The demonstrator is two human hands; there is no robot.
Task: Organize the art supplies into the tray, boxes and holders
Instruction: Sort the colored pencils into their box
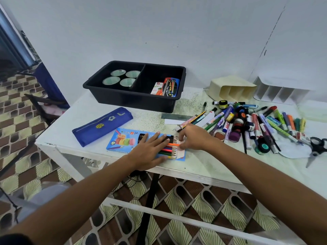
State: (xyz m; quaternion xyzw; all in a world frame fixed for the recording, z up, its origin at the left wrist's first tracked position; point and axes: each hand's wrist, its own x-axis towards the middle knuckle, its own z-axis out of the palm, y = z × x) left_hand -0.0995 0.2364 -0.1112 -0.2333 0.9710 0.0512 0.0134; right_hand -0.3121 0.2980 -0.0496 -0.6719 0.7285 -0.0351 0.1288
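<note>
Pencil box [123, 140] of glossy blue card lies flat near the white desk's [203, 165] front edge, left hand [150, 152] pressing it with a flat, released grip, right hand [192, 138] pinching an orange pencil [173, 144] at its open end, markers [256, 124] heaped right.

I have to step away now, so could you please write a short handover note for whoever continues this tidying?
Left hand: flat, fingers straight, pressing on the coloured pencil box near the table's front edge.
Right hand: pinching an orange pencil at the box's open end, over the row of pencils.
Done: four round tins sit in the black tray's left compartment; two boxes of art supplies lie in its right one.
Left: finish the pencil box; sort the marker and paint-pot pile, scissors and blue pencil pouch; the cream holder lies on its side.
</note>
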